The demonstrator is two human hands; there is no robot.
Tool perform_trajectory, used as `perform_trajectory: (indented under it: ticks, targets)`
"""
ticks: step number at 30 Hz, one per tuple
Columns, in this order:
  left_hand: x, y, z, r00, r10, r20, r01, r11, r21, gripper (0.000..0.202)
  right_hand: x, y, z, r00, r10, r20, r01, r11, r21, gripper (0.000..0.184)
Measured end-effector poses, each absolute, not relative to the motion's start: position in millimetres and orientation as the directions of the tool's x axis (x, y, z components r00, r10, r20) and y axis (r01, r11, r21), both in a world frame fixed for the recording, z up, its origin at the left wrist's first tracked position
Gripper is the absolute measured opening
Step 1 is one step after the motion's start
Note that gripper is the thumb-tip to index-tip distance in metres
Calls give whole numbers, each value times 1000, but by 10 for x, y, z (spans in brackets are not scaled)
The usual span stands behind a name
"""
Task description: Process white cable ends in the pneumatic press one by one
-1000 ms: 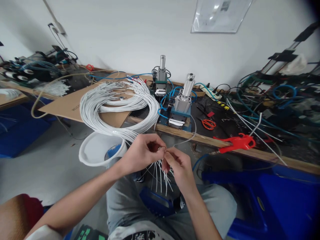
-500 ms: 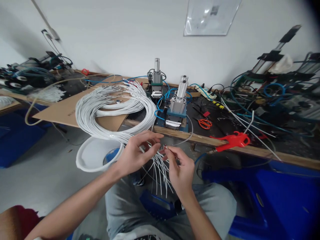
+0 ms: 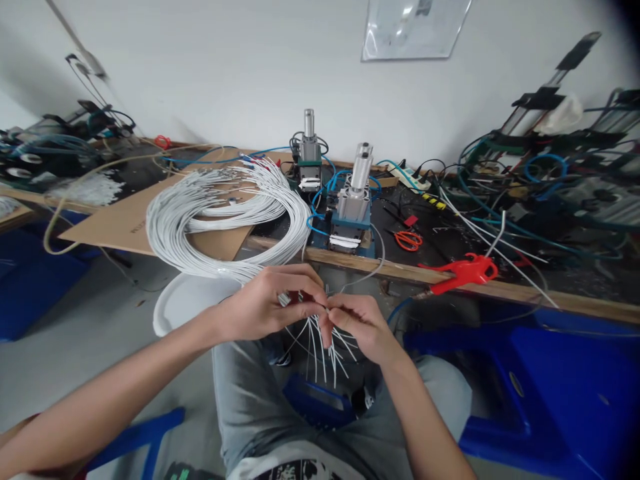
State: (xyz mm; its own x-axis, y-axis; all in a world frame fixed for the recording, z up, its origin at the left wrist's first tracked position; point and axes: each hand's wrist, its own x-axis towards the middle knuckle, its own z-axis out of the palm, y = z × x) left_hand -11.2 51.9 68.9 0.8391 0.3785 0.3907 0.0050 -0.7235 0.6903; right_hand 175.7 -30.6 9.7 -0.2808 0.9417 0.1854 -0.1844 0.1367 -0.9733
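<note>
At the far left, tangled dark cables [image 3: 45, 143] lie on the surface [image 3: 500, 290], with a cardboard sheet [image 3: 125, 223] beside them. A big coil of white wires [image 3: 200, 213] rests on the cardboard and hangs over the surface edge above a white bucket [image 3: 173, 307]. The wire ends [image 3: 320, 347] fan out below the hands. The left hand [image 3: 265, 303] has its grip clamped on the bunched wires; just right of it, touching, the right hand [image 3: 360, 323] pinches a single wire end between thumb and forefinger. Behind them stand two pneumatic presses [image 3: 350, 207], then orange scissors [image 3: 407, 239] and a red tool [image 3: 463, 272] at the surface edge.
</note>
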Motion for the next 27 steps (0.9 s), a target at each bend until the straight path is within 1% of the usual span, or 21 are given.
perform_trajectory:
  ticks: [1, 2, 3, 4, 5, 6, 7, 8, 10, 11, 12, 13, 14, 15, 17, 18, 20, 22, 24, 27]
  targets:
    - [-103, 510, 686, 833, 409, 371, 8, -680, 733, 11, 1753, -298, 95, -311, 929, 199, -229, 130, -965, 32]
    - [-92, 501, 679, 820, 443, 363, 11, -647, 763, 12, 1734, -296, 94, -303, 929, 212, -248, 138, -959, 33]
    - [-79, 493, 669, 799, 479, 365, 18, -625, 780, 13, 1703, -301, 95, -255, 941, 221, -236, 161, -958, 31]
    - [-66, 487, 658, 774, 512, 372, 29, -616, 787, 14, 1665, -312, 99, -168, 958, 232, -193, 199, -961, 28]
    - [-53, 483, 649, 748, 541, 385, 45, -620, 783, 14, 1624, -326, 105, -50, 966, 254, -109, 248, -963, 23]
    - [-39, 479, 643, 724, 562, 401, 64, -633, 772, 14, 1587, -343, 114, 75, 950, 303, 13, 303, -953, 17]
    - [-26, 475, 642, 703, 577, 416, 85, -648, 757, 13, 1559, -357, 123, 178, 907, 383, 163, 356, -920, 12]
    - [-11, 472, 645, 684, 589, 430, 103, -661, 743, 12, 1542, -368, 132, 239, 843, 482, 316, 402, -859, 9]
    - [21, 466, 660, 652, 611, 449, 131, -674, 727, 9, 1542, -371, 147, 244, 706, 665, 572, 449, -687, 7]
    - [40, 463, 668, 637, 626, 449, 144, -669, 729, 8, 1555, -364, 153, 224, 659, 718, 649, 448, -614, 7]
    - [63, 459, 672, 625, 644, 442, 153, -656, 739, 8, 1570, -355, 158, 216, 638, 739, 687, 438, -580, 7]
    - [91, 453, 671, 612, 663, 430, 158, -636, 756, 8, 1582, -344, 162, 234, 643, 729, 684, 424, -594, 8]
    - [124, 444, 661, 601, 685, 412, 153, -605, 782, 8, 1588, -334, 165, 276, 669, 690, 640, 408, -651, 8]
    - [163, 431, 640, 592, 708, 385, 132, -557, 820, 10, 1585, -327, 169, 328, 706, 628, 554, 395, -733, 8]
    - [257, 390, 569, 571, 760, 311, 19, -391, 920, 14, 1552, -319, 171, 422, 781, 460, 293, 363, -885, 9]
    - [308, 362, 522, 555, 788, 265, -64, -277, 959, 18, 1526, -318, 167, 460, 803, 380, 156, 349, -924, 10]
    - [408, 303, 419, 516, 841, 162, -233, -45, 972, 22, 1473, -317, 149, 510, 822, 254, -68, 333, -940, 11]
    - [479, 253, 332, 484, 872, 80, -342, 104, 934, 24, 1443, -317, 120, 524, 837, 158, -216, 311, -926, 11]
    - [508, 227, 283, 481, 875, 48, -372, 154, 915, 23, 1445, -322, 95, 503, 858, 105, -290, 282, -915, 12]
    - [486, 226, 278, 496, 865, 72, -351, 124, 928, 22, 1476, -336, 88, 451, 888, 92, -323, 258, -910, 11]
